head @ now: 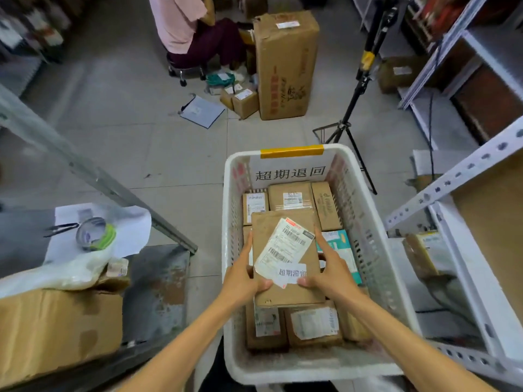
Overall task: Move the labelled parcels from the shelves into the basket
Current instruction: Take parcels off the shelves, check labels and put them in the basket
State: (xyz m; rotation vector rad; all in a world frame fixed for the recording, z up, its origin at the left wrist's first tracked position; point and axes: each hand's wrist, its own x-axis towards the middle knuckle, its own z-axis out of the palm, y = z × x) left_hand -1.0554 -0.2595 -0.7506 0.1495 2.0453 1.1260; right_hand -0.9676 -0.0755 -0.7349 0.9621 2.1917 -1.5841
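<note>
Shelving on the left carries a large cardboard box, a roll of tape and scissors on white paper. Left hand grips the left edge of a flat brown parcel, thumb on top. A white shipping label sits skewed on its upper face. Right hand clasps the parcel's right edge; both hands are closed on it. The parcel is held over the white basket, above other labelled parcels inside. A black tripod stands beyond. Metal shelves rise at right.
</note>
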